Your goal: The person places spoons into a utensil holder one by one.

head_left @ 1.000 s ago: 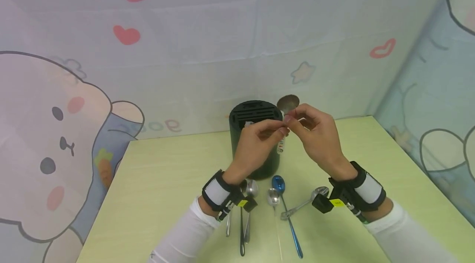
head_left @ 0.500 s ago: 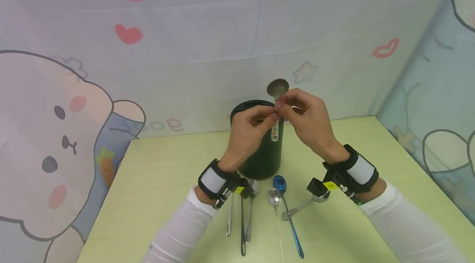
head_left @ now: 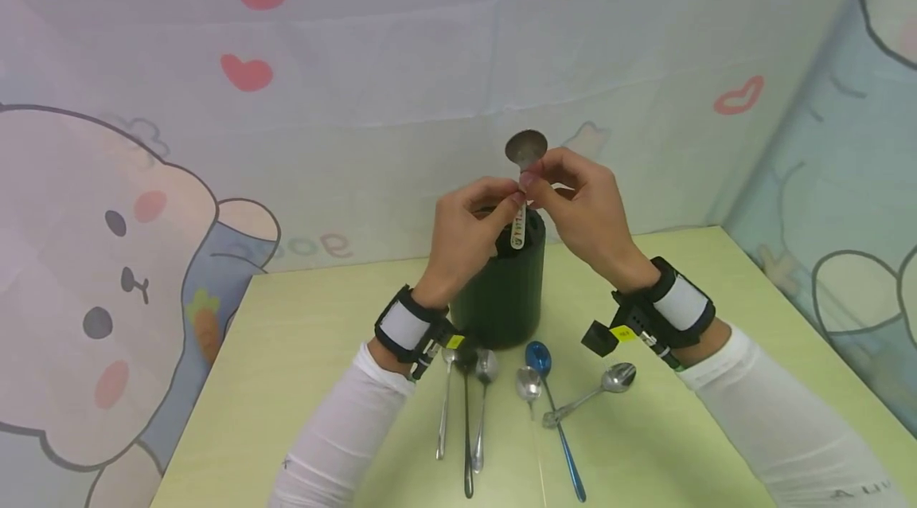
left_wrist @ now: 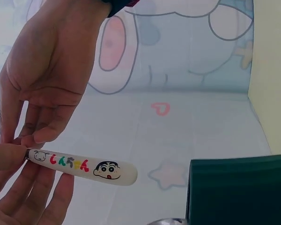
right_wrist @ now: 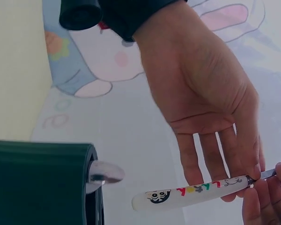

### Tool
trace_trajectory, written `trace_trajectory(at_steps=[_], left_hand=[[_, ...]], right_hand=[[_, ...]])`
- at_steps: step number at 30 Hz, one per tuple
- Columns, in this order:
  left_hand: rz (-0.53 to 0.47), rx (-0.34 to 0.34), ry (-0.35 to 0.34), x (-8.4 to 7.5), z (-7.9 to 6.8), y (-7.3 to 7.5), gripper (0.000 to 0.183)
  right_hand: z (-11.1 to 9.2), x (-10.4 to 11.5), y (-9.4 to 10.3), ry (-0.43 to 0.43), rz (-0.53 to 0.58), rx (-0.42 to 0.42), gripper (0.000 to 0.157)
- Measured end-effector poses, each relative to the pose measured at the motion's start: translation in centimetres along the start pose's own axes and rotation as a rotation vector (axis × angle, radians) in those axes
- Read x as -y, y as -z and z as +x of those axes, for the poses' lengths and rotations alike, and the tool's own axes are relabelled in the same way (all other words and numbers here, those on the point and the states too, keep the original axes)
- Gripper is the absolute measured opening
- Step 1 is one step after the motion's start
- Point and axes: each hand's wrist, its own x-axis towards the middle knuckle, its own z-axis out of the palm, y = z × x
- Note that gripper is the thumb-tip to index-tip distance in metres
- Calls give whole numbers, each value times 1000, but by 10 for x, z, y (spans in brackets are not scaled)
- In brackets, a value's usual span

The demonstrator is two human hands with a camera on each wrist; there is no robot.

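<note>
Both hands hold one spoon (head_left: 526, 146) over the dark green utensil holder (head_left: 497, 305), its round metal bowl up. Its white handle (left_wrist: 84, 166), printed with a cartoon face and coloured letters, hangs down at a slight tilt, overlapping the holder's top in the head view. My left hand (head_left: 464, 241) pinches it between thumb and fingertips near where the handle meets the metal neck. Just above, the right hand (head_left: 591, 213) pinches the neck below the bowl. The fingertips of both hands nearly meet. In the right wrist view, a shiny metal utensil end (right_wrist: 107, 173) sticks out of the holder.
Several spoons lie on the pale yellow table (head_left: 322, 317) before the holder, among them a blue spoon (head_left: 539, 358), a dark long-handled spoon (head_left: 467, 428) and a silver spoon (head_left: 618, 377) crossing the blue one's handle. A printed cloth backdrop (head_left: 394, 54) hangs behind.
Both hands have moved up and to the left with the spoon, from beside the holder's right side to over its top. The spoons on the table have stayed in place.
</note>
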Motion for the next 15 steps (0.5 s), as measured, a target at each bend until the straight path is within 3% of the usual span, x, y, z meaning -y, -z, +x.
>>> trace_trajectory(at_steps=[11, 15], left_hand=[[57, -19, -16, 17, 11, 5, 14], [52, 40, 35, 25, 12, 6, 28]], right_hand=[[14, -20, -12, -1, -24, -8, 18], [17, -27, -12, -54, -66, 69, 31]])
